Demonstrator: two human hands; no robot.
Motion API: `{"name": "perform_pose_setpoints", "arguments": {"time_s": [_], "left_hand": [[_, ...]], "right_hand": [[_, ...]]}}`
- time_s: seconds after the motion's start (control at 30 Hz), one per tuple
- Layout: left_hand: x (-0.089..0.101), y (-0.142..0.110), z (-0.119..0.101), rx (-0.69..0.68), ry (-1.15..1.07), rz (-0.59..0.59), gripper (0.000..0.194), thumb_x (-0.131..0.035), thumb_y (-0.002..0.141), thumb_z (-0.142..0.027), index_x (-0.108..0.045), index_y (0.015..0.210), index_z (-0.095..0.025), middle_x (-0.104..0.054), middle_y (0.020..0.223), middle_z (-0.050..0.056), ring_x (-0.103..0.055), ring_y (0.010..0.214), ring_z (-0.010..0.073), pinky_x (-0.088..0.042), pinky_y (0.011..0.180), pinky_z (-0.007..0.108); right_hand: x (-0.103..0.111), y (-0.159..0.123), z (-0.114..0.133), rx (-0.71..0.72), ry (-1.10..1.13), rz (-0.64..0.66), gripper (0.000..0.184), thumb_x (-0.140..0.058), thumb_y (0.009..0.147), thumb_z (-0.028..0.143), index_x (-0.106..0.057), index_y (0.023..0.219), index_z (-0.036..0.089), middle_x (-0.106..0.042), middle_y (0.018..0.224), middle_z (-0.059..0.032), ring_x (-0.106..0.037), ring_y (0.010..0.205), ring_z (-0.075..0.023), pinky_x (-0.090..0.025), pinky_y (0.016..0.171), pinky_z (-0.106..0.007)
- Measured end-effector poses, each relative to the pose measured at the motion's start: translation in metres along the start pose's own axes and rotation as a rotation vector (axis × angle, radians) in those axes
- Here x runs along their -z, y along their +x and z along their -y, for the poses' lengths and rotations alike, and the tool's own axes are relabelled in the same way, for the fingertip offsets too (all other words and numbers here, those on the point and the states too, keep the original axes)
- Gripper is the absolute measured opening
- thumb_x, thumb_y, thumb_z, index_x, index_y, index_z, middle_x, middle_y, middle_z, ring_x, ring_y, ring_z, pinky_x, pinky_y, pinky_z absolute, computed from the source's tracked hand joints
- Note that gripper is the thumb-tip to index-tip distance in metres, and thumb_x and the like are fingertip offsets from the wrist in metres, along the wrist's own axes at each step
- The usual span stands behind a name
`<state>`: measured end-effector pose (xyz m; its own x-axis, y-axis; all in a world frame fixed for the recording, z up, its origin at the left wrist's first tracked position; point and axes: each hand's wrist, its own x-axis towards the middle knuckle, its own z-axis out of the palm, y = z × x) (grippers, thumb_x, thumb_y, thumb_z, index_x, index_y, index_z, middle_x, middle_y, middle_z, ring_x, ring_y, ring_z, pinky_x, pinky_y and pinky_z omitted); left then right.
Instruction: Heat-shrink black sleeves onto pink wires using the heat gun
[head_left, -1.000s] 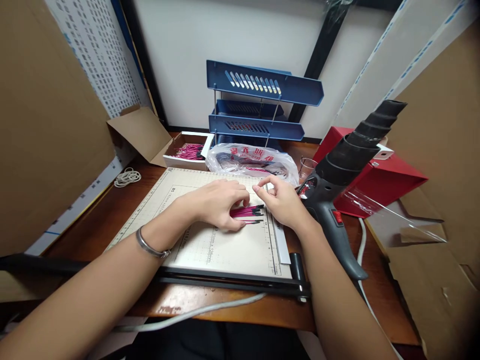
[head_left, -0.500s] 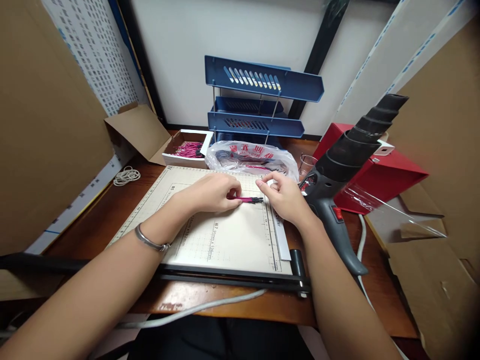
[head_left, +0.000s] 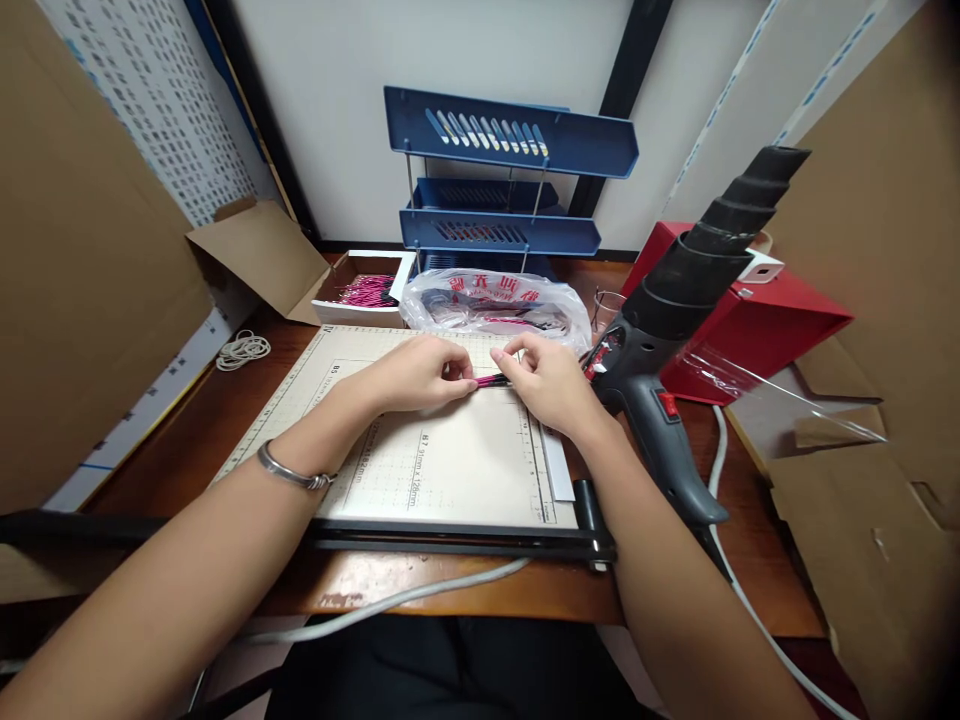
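Note:
My left hand (head_left: 431, 375) pinches a small bundle of pink wires with black ends (head_left: 491, 381) between thumb and fingertips, low over the cream board of a paper trimmer (head_left: 450, 480). At the black ends of the bundle is my right hand (head_left: 553, 385), its thumb and fingers curled together. It partly covers those ends, and I cannot make out what its fingertips hold. Behind the board, more pink wires (head_left: 367, 291) lie in an open carton (head_left: 360, 316).
A clear plastic bag (head_left: 427, 305) with wires inside lies behind the trimmer, below blue tiered trays (head_left: 510, 130). To the right, a heat gun (head_left: 660, 380) stands nozzle up before a red box (head_left: 795, 320). A coiled white cord (head_left: 242, 350) lies left. A grey cable (head_left: 405, 597) crosses the front edge.
My right hand has moved left and closer to my left hand, now partly covering the wires' black ends. My left hand still holds the bundle. The whole view has shifted slightly.

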<state>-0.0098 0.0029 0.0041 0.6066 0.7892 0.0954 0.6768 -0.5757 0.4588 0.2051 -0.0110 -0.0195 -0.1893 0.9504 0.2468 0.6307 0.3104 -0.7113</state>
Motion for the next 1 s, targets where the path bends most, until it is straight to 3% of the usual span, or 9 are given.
{"name": "perform_pose_setpoints", "arguments": {"time_s": [0.43, 0.8, 1.0], "left_hand": [[-0.0002, 0.0009, 0.0029, 0.026, -0.115, -0.005, 0.033, -0.065, 0.089, -0.046, -0.073, 0.081, -0.015, -0.070, 0.074, 0.002, -0.055, 0.066, 0.0140, -0.038, 0.063, 0.027], [0.0003, -0.0005, 0.0032, -0.030, 0.023, -0.020, 0.025, -0.068, 0.088, -0.041, -0.070, 0.086, -0.016, -0.071, 0.081, 0.003, -0.056, 0.070, 0.0151, -0.037, 0.065, 0.028], [-0.0028, 0.0009, 0.0047, -0.039, 0.018, -0.071, 0.034, -0.062, 0.093, -0.048, -0.068, 0.084, -0.016, -0.070, 0.080, 0.004, -0.055, 0.069, 0.0149, -0.035, 0.065, 0.028]], "right_hand": [[0.0013, -0.0032, 0.0084, 0.092, -0.001, 0.040, 0.031, -0.056, 0.095, 0.046, -0.071, 0.082, 0.021, -0.058, 0.065, -0.0004, -0.046, 0.064, -0.0156, -0.030, 0.065, -0.031], [0.0007, -0.0030, 0.0076, 0.040, -0.022, 0.018, 0.032, -0.056, 0.094, 0.049, -0.071, 0.086, 0.022, -0.054, 0.061, 0.0023, -0.043, 0.059, -0.0141, -0.028, 0.062, -0.030], [-0.0005, -0.0027, 0.0064, 0.040, -0.025, 0.027, 0.032, -0.056, 0.094, 0.049, -0.072, 0.087, 0.022, -0.055, 0.062, 0.0020, -0.045, 0.060, -0.0143, -0.029, 0.062, -0.030]]}}
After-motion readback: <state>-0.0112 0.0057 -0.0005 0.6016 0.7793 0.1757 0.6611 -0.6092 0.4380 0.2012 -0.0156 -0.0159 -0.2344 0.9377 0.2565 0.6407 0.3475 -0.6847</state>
